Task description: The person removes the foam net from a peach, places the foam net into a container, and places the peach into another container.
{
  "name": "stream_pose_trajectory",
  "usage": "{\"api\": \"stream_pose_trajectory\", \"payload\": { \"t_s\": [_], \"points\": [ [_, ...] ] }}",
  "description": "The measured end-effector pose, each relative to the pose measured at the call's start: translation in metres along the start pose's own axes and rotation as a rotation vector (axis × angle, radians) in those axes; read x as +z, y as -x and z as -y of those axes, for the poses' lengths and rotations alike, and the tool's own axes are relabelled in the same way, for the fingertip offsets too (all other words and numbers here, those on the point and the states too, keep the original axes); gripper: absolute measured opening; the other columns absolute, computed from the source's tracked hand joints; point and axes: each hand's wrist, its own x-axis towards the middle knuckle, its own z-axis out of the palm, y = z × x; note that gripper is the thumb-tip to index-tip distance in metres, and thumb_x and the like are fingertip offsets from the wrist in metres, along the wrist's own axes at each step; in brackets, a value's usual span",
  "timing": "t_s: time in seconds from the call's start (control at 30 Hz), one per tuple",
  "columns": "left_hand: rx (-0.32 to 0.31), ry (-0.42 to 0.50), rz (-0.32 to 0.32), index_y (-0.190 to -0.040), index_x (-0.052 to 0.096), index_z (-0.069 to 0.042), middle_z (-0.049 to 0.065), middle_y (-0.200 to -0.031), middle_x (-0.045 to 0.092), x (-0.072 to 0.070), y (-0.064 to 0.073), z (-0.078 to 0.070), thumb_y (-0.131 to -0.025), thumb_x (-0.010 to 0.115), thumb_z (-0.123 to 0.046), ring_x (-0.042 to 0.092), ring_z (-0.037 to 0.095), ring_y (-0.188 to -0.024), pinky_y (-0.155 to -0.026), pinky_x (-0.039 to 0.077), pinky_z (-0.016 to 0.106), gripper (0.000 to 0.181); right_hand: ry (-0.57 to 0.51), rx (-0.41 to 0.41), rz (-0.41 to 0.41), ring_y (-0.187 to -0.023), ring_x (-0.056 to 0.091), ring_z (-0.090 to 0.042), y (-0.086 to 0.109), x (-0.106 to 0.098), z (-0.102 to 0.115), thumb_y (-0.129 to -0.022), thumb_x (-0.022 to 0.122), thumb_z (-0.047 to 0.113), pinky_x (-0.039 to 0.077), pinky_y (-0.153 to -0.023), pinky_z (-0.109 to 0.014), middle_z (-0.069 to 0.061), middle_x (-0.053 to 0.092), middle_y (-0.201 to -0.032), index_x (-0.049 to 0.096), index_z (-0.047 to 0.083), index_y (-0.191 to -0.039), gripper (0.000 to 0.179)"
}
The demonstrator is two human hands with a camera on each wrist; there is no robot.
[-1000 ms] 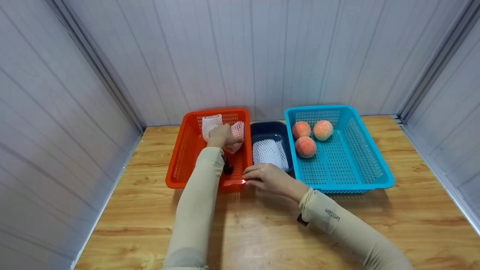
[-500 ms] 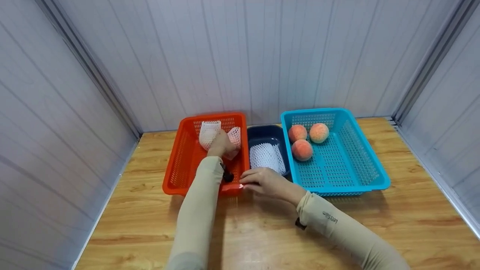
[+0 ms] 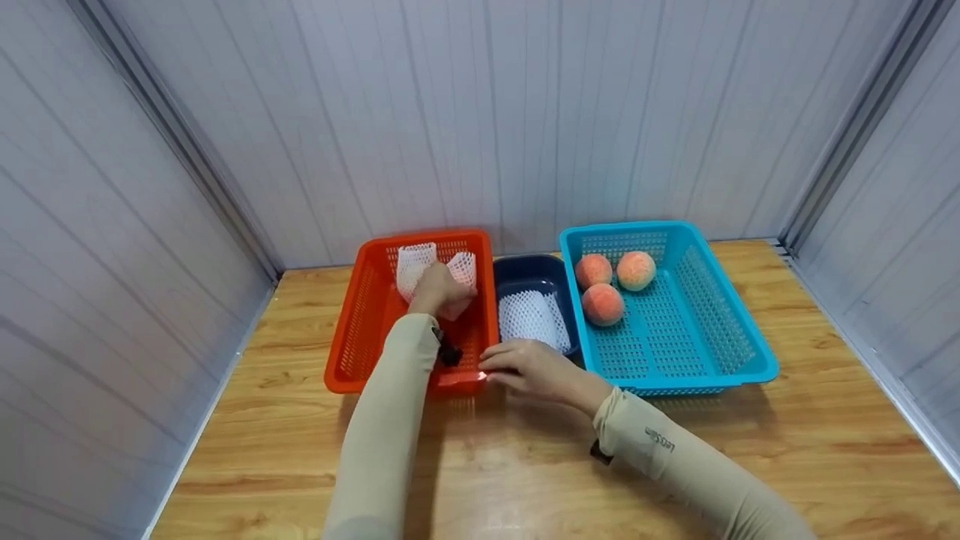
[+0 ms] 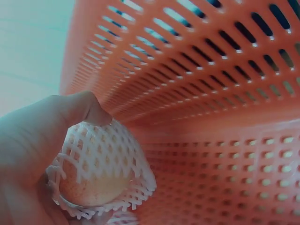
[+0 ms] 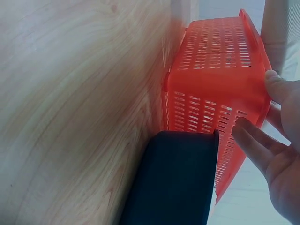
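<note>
My left hand (image 3: 439, 289) reaches down inside the red basket (image 3: 341, 330). It holds a peach (image 4: 96, 187) covered by a white foam net (image 4: 108, 145), with the thumb over the net in the left wrist view. In the head view, white netting (image 3: 415, 262) shows beyond the hand, and a netted pink peach (image 3: 463, 270) shows on its right. The hand hides part of both. My right hand (image 3: 536, 367) grips the near right corner of the red basket, its thumb (image 5: 276, 84) at the rim and other fingers (image 5: 255, 140) against the outer side wall.
A dark blue tub (image 3: 529, 270) with white foam nets (image 3: 529, 315) stands between the baskets. Right of it, a light blue basket (image 3: 671, 330) contains three peaches (image 3: 602, 304) grouped at its left side. Panelled walls (image 3: 495, 120) enclose the wooden table (image 3: 247, 420).
The head view has shifted, placing the baskets slightly lower and left. My left hand has drawn slightly nearer within the red basket, and the netting around it has shifted. The right hand stays at the corner.
</note>
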Motion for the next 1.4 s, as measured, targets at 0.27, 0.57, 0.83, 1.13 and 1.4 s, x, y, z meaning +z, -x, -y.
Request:
{"api": "stream_pose_trajectory", "payload": {
  "t_s": [0.27,0.57,0.83,1.13,1.4],
  "points": [
    [0.046,0.035,0.003,-0.118,0.049,-0.006,0.009,-0.102,0.056,-0.023,0.018,-0.011,-0.072,0.083,-0.032,0.057,0.027,-0.086,-0.074,0.054,0.039,0.063,-0.004,0.030,-0.014,-0.108,0.060,-0.011,0.005,0.001,0.000,-0.096,0.062,0.023,0.047,-0.095,-0.032,0.000,0.065,-0.120,0.069,0.016,-0.122,0.027],
    [0.165,-0.041,-0.041,-0.141,0.036,0.001,0.014,-0.120,0.055,-0.039,0.041,-0.015,-0.068,0.082,-0.035,0.055,0.028,-0.096,-0.087,0.049,0.042,0.094,-0.008,0.025,-0.031,-0.106,0.061,-0.011,0.006,0.002,0.004,-0.095,0.065,0.018,0.048,-0.094,-0.033,0.000,0.066,-0.120,0.068,0.017,-0.123,0.029],
    [0.246,-0.030,-0.061,-0.131,0.044,-0.003,0.010,-0.110,0.057,-0.047,0.061,-0.022,-0.067,0.084,-0.035,0.055,0.025,-0.092,-0.083,0.050,0.039,0.082,0.021,0.032,-0.040,-0.111,0.060,-0.011,0.009,0.004,0.005,-0.096,0.062,0.022,0.047,-0.095,-0.031,0.003,0.064,-0.124,0.068,0.017,-0.123,0.028],
    [0.344,-0.050,-0.051,-0.131,0.046,-0.013,0.005,-0.116,0.056,-0.052,0.095,-0.032,-0.066,0.084,-0.037,0.052,0.023,-0.107,-0.091,0.045,0.044,0.079,0.068,-0.028,-0.093,-0.107,0.063,-0.014,0.014,0.012,0.005,-0.094,0.066,0.017,0.050,-0.091,-0.032,-0.002,0.066,-0.121,0.070,0.014,-0.120,0.027],
    [0.453,0.008,-0.075,-0.129,0.047,-0.016,0.001,-0.109,0.057,-0.062,0.122,-0.042,-0.064,0.086,-0.024,0.053,0.019,-0.095,-0.081,0.047,0.037,0.076,0.135,-0.141,-0.215,-0.093,0.068,-0.012,0.009,0.009,0.005,-0.088,0.071,0.010,0.053,-0.082,-0.028,-0.002,0.072,-0.104,0.076,0.010,-0.106,0.018]
  ]
}}
